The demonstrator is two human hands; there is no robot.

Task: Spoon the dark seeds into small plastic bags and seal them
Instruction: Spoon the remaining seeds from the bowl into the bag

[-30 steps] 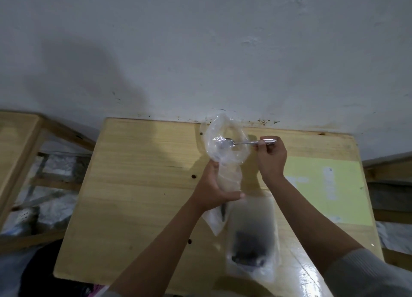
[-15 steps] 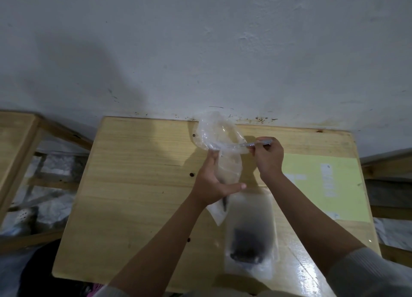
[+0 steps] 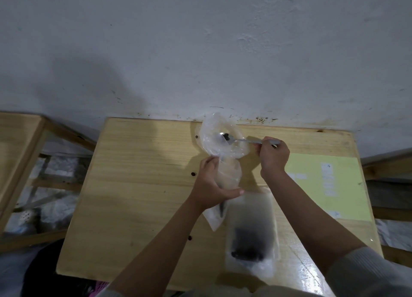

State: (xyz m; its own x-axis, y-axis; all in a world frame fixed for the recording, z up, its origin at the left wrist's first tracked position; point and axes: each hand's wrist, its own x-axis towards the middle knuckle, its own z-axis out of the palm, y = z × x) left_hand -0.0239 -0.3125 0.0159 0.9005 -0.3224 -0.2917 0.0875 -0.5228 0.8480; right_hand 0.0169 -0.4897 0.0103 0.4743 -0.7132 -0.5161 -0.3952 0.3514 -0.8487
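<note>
Gripping one clear plastic bag (image 3: 225, 162), the left hand (image 3: 210, 188) is closed; the right hand (image 3: 272, 155) pinches one metal spoon (image 3: 236, 139) inside its mouth; beside it, the second bag's dark seeds (image 3: 247, 243) look blurred.

Both forearms reach forward from the lower edge of the view, bare up to pale sleeves pushed back near the elbows. The left hand (image 3: 210, 185) sits lower and nearer the body, its fingers (image 3: 209, 162) curled around a clear plastic bag (image 3: 225, 154), thumb stretched out to the right. The right hand (image 3: 273, 157) is raised further forward, wrist bent, fingers pinched on the handle of a spoon (image 3: 245, 140) pointing left.
</note>
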